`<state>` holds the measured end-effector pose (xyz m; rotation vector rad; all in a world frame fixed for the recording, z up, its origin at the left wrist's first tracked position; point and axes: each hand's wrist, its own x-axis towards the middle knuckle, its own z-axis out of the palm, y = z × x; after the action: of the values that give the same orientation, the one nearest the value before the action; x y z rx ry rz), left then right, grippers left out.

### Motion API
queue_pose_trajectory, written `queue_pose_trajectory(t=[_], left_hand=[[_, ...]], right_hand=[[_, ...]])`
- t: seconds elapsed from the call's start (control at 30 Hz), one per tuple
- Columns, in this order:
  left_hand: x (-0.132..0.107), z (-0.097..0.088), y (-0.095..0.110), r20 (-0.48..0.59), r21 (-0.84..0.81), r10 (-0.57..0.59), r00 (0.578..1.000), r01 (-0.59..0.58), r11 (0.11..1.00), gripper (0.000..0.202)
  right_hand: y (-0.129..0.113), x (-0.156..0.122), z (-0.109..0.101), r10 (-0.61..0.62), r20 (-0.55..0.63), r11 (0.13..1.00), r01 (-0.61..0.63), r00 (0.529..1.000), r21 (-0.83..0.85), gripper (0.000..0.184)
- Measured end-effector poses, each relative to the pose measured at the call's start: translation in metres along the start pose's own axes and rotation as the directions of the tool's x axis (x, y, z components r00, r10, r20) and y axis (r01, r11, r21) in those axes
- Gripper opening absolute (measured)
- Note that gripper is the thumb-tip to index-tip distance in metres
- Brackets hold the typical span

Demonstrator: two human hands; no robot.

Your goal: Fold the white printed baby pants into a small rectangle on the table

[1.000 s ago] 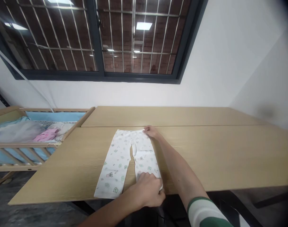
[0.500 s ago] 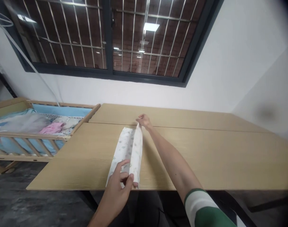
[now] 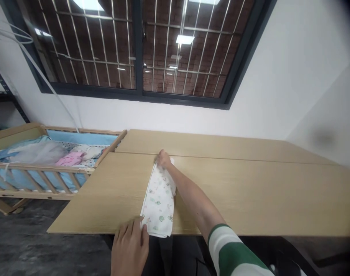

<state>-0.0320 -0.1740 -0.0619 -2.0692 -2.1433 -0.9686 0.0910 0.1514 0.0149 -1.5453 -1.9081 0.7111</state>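
White baby trousers (image 3: 159, 199) with small green prints lie folded lengthwise, one leg over the other, on the wooden table (image 3: 249, 191). My right hand (image 3: 163, 158) rests on the waistband at the far end, fingers curled on the cloth. My left hand (image 3: 130, 247) is at the table's near edge, fingers flat and together, their tips touching the left corner of the leg cuffs.
A wooden baby cot (image 3: 33, 168) with blue lining, pink clothes (image 3: 69, 158) and white netting stands against the table's left side. A barred window (image 3: 140, 46) fills the wall behind. Dark floor lies below the near edge.
The trousers lay spread flat; both hands lifted the right leg and laid it over the left. The folded cloth now lies flat, and my left hand has lowered onto the cuffs.
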Motion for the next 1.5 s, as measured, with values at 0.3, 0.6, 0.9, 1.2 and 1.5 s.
queue_pose_trajectory(t=[0.3,0.6,0.9,1.2,1.5], left_hand=[[-0.025,0.013,0.048,-0.14,0.196,0.448,0.883,-0.419,0.887,0.055],[-0.046,0.052,0.073,-0.187,0.159,0.35,0.918,-0.323,0.933,0.036],[-0.037,0.039,0.074,-0.086,0.255,0.461,0.883,-0.428,0.867,0.063],[-0.042,0.047,0.075,-0.088,0.175,0.394,0.915,-0.375,0.91,0.073],[-0.041,0.043,0.082,-0.066,0.155,0.34,0.938,-0.326,0.932,0.078]], right_hand=[[-0.035,-0.129,-0.019,-0.562,0.417,0.81,0.577,0.714,0.103,0.068],[0.005,-0.229,-0.041,-0.482,0.73,0.803,0.578,0.484,0.147,0.066],[0.049,-0.156,-0.041,-0.403,0.658,0.797,0.597,0.636,-0.089,0.07],[0.074,-0.056,-0.026,-0.298,0.512,0.831,0.483,0.805,-0.276,0.074],[0.093,-0.011,-0.021,-0.331,0.492,0.784,0.524,0.805,-0.332,0.072]])
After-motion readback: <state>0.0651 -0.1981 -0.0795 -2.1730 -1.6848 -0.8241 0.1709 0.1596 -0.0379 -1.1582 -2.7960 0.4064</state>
